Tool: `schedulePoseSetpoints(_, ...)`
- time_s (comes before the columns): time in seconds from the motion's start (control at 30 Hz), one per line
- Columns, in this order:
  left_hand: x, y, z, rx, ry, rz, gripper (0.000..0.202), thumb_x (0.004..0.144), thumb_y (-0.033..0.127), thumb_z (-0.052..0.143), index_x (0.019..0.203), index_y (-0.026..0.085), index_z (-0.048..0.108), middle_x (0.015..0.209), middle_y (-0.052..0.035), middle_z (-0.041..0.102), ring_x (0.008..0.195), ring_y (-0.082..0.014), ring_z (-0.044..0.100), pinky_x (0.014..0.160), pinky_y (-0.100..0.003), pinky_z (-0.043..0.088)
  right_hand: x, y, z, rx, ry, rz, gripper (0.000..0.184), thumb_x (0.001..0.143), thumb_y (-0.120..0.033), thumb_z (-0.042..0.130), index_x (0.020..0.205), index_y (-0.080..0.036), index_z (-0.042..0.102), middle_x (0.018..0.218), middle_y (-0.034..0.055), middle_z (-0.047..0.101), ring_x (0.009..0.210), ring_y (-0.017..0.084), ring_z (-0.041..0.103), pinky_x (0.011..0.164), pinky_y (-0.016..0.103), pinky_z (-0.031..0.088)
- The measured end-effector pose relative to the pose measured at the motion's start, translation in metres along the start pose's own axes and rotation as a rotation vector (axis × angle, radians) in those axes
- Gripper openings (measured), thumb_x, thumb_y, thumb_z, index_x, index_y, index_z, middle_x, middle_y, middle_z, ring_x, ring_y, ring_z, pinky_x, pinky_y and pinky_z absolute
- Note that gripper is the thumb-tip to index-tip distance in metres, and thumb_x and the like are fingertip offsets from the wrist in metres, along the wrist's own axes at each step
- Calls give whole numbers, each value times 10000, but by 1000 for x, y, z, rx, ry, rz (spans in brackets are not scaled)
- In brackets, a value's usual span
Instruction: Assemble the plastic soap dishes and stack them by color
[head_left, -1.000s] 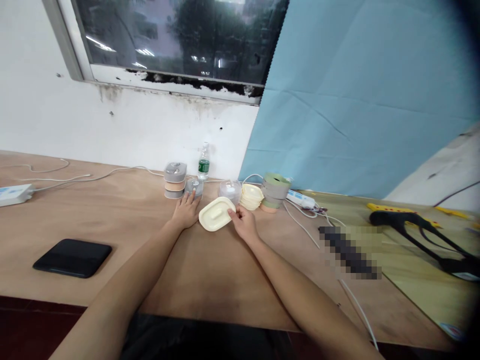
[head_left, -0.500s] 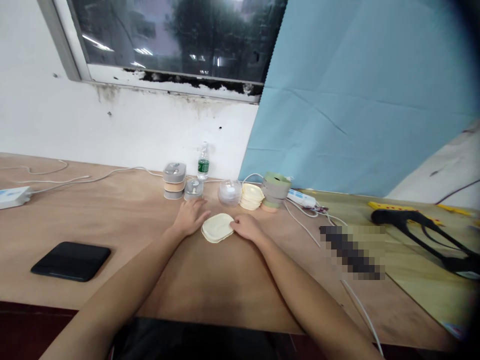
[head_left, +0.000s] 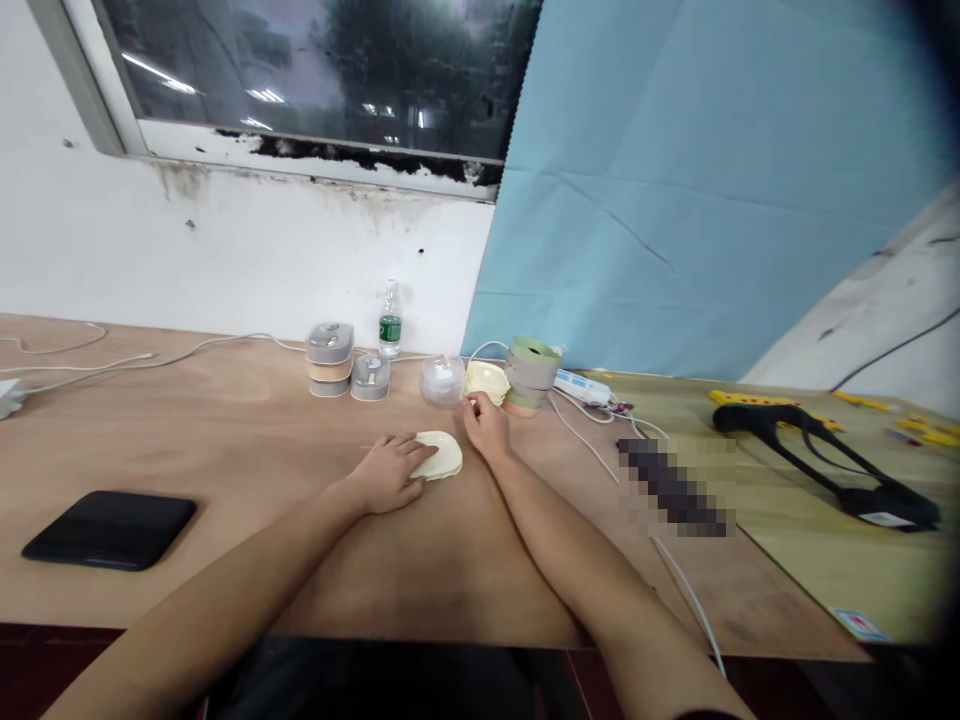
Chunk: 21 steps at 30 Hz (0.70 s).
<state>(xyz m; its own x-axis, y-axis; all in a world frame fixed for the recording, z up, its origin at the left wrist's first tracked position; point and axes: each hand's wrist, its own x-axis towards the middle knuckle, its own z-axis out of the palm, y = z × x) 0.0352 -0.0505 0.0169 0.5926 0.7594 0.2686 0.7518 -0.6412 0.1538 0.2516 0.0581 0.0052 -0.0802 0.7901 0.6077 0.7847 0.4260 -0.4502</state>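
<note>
Spread flat, the person's left hand (head_left: 386, 475) lay with its fingers over a shallow cream piece (head_left: 447, 457) resting on the brown table (head_left: 450, 570), covering it without closing around it. On the near left of the tabletop sat a black slab (head_left: 112, 530); on the right, a dark item was blurred out by pixels. Slightly farther in, the right hand (head_left: 487, 428) reached to the front of a cream stack (head_left: 486, 380), its fingers curled; whether they pinched anything could not be told. Beside that stack on the left stood a clear round container (head_left: 442, 380), and on the right a taller pile (head_left: 531, 368) in gray and green with an orange-toned base. Farther left, a small gray box (head_left: 371, 378) stood beside a tiered box (head_left: 330, 362) in gray and peach. Behind them, a bottle (head_left: 390, 328) with a green label stood upright near the stained white wall (head_left: 300, 250). Above rose a dark window (head_left: 315, 70), with a blue sheet (head_left: 637, 180) hanging to its right.
</note>
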Motion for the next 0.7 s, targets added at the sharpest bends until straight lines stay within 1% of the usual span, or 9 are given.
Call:
schedulePoseSetpoints(0.1, 1, 3, 1, 0, -5, 11, 550, 814, 311, 487, 1357, 233, 445, 1314, -81, 547, 1280, -289, 417, 1025, -441, 333, 9, -2, 6, -16, 36, -58, 413, 924, -368, 359, 1238, -182, 552, 745, 21, 663, 672, 169, 578, 648, 252, 383)
schedulePoseSetpoints(0.17, 2, 4, 2, 4, -13, 13, 534, 814, 311, 482, 1341, 226, 469, 1308, -83, 549, 1280, -298, 415, 1028, -449, 330, 15, -5, 12, -47, 18, -97, 465, 932, -362, 352, 1348, -192, 470, 794, 32, 681, 706, 181, 596, 668, 259, 395)
schedulePoseSetpoints(0.23, 3, 3, 3, 1, -22, 18, 521, 824, 316, 473, 1336, 225, 475, 1307, -81, 549, 1284, -298, 411, 1033, -451, 326, 20, -9, 18, -91, -33, -122, 496, 934, -366, 362, 1404, -216, 410, 806, 36, 693, 711, 193, 608, 667, 265, 402)
schedulePoseSetpoints(0.27, 3, 2, 3, -4, -27, 20, 517, 828, 319, 470, 1336, 227, 474, 1308, -79, 549, 1286, -297, 409, 1035, -451, 325, 22, -10, 21, -115, -64, -130, 502, 935, -371, 368, 1415, -228, 396, 813, 37, 699, 714, 198, 613, 664, 267, 404)
schedulePoseSetpoints(0.33, 3, 1, 3, -10, -34, 24, 509, 835, 325, 467, 1336, 233, 472, 1310, -79, 547, 1290, -295, 406, 1032, -453, 328, 24, -10, 25, -161, -108, -135, 484, 941, -381, 368, 1403, -244, 414, 853, 46, 711, 744, 208, 627, 670, 270, 412)
schedulePoseSetpoints(0.43, 2, 0, 2, -11, -38, 28, 512, 833, 324, 475, 1335, 226, 470, 1313, -85, 543, 1288, -298, 408, 1024, -459, 335, 24, -7, 28, -198, -111, -118, 423, 962, -380, 327, 1324, -246, 499, 966, 59, 714, 838, 218, 640, 709, 278, 423)
schedulePoseSetpoints(0.53, 1, 0, 2, -12, -38, 30, 509, 835, 322, 477, 1334, 221, 472, 1320, -83, 541, 1283, -301, 414, 1024, -456, 337, 23, -2, 28, -188, -106, -105, 389, 973, -373, 310, 1261, -235, 533, 1052, 57, 699, 893, 215, 643, 734, 280, 430)
schedulePoseSetpoints(0.6, 1, -1, 2, -14, -37, 30, 502, 844, 334, 474, 1333, 220, 473, 1322, -81, 541, 1284, -301, 414, 1024, -455, 339, 21, 0, 28, -173, -120, -101, 367, 972, -370, 323, 1235, -226, 536, 1057, 54, 697, 897, 212, 646, 735, 278, 432)
schedulePoseSetpoints(0.7, 1, -3, 3, -13, -36, 31, 499, 850, 351, 475, 1332, 220, 474, 1323, -82, 542, 1284, -303, 416, 1021, -453, 343, 20, 0, 28, -168, -141, -75, 347, 970, -364, 336, 1208, -214, 538, 994, 52, 711, 876, 211, 654, 724, 276, 435)
